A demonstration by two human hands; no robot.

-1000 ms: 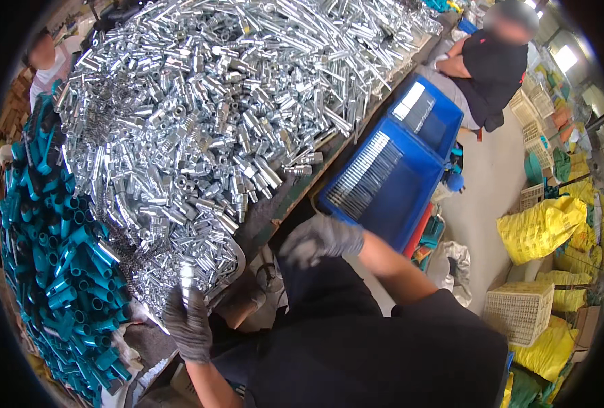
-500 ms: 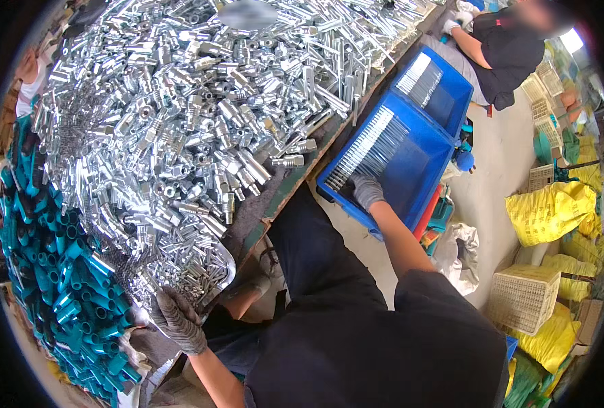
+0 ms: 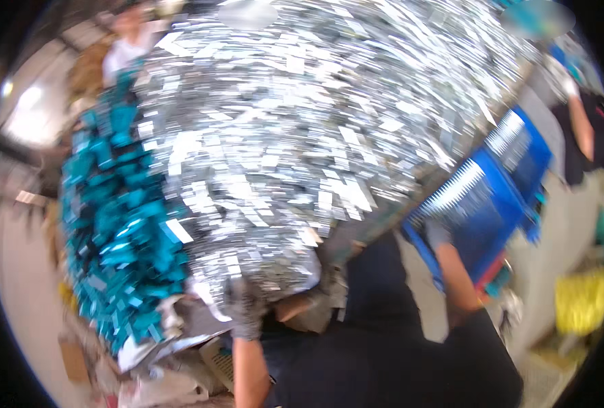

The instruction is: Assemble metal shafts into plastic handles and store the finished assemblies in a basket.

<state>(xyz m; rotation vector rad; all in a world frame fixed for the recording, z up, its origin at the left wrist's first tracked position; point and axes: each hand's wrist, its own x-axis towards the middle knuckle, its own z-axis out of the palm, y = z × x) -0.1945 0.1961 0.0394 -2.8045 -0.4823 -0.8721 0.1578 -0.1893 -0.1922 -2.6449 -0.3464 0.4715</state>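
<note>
Motion smears the whole head view. My left hand (image 3: 247,311), in a grey glove, is at the near edge of a large heap of shiny metal fittings (image 3: 268,143), beside smaller metal parts (image 3: 268,262). Its fingers are too blurred to show what they hold. My right hand (image 3: 439,233), also gloved in grey, reaches into the near blue bin (image 3: 496,248). A row of slim metal rods (image 3: 455,187) lies in that bin, just beyond the hand. Blur hides the right fingers and anything in them.
Teal tubular parts (image 3: 121,238) are piled left of the metal. Behind the near bin is a second blue bin (image 3: 536,146) holding more rods. A co-worker's arm (image 3: 579,126) shows at the far right, another person (image 3: 126,44) at the far left. A yellow sack (image 3: 584,299) stands right.
The view has swung, so the table, bins and both hands appear farther right, and more of the room shows at left. My right hand remains in the near bin, my left by the small parts.
</note>
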